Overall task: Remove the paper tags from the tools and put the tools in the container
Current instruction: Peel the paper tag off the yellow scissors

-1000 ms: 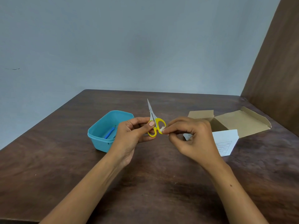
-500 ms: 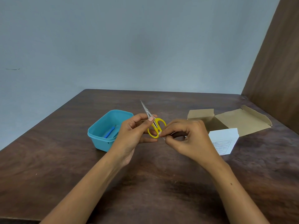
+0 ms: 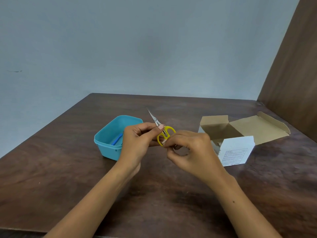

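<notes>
Above the dark wooden table [image 3: 51, 169], the left hand [image 3: 135, 143] grips small scissors [image 3: 163, 130] with yellow loop handles, the thin metal blades (closed) pointing up and away. The right hand [image 3: 190, 152] pinches a scrap of pale paper tag [image 3: 164, 142] at the lower loop. Just left sits a teal container [image 3: 109, 140] holding a blue tool [image 3: 117, 139]; right, an open cardboard box [image 3: 240, 129]. A grey-blue wall [image 3: 137, 48] stands behind.
</notes>
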